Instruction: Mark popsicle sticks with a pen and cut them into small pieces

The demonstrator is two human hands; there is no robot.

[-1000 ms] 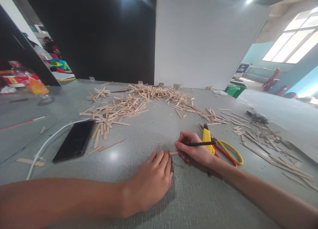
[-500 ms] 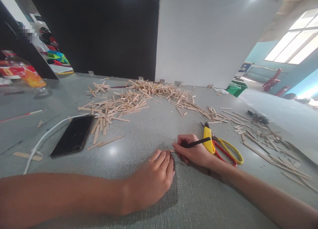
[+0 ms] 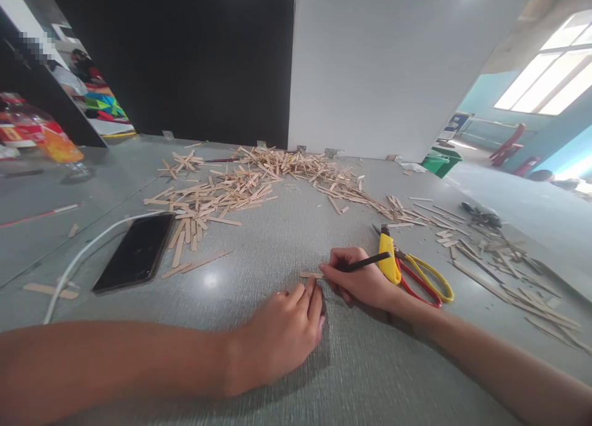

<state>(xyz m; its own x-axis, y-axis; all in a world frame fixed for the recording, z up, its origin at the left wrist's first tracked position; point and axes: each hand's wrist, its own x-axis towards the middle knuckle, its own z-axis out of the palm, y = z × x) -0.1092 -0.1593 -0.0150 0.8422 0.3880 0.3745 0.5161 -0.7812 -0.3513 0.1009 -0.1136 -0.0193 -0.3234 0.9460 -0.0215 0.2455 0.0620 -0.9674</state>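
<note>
My left hand [image 3: 282, 333] lies on the grey table [image 3: 361, 364] with its fingers together, the fingertips pressing on a short wooden stick [image 3: 311, 275]. Just to its right, my right hand [image 3: 361, 281] is closed on a black pen [image 3: 365, 264], its tip at the end of that stick. Part of the stick is hidden under my fingers.
A yellow utility knife [image 3: 385, 258] and yellow-and-red scissors [image 3: 425, 281] lie right of my right hand. A black phone [image 3: 134, 252] with a white cable [image 3: 87, 250] lies at the left. Heaps of wooden sticks [image 3: 240, 188] cover the far table, with more scraps [image 3: 499, 259] at the right.
The short stick now pokes out farther left of my right hand. My left hand has slid slightly back, only its fingertips on the stick. The pen has tilted up a little.
</note>
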